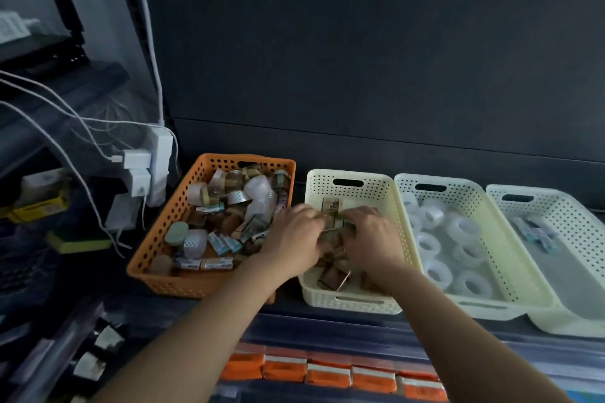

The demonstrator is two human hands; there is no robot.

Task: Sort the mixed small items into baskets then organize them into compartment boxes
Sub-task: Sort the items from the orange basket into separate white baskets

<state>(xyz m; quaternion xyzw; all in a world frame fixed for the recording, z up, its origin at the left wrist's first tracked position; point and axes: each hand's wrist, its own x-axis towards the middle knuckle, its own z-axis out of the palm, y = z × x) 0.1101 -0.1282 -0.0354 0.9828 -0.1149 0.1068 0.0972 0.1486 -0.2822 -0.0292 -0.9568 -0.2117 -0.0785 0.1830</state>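
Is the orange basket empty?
No, the orange basket holds a heap of small boxes and rolls.

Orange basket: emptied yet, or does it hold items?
Not empty. The orange basket holds a jumble of small boxes, rolls and white containers across most of its floor.

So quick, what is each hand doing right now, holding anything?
Left hand: curled round brown packets over the cream basket.
Right hand: gripping the same packets.

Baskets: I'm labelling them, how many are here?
4, side by side: orange basket at left, cream basket of brown packets, pale basket of tape rolls, white basket at right edge.
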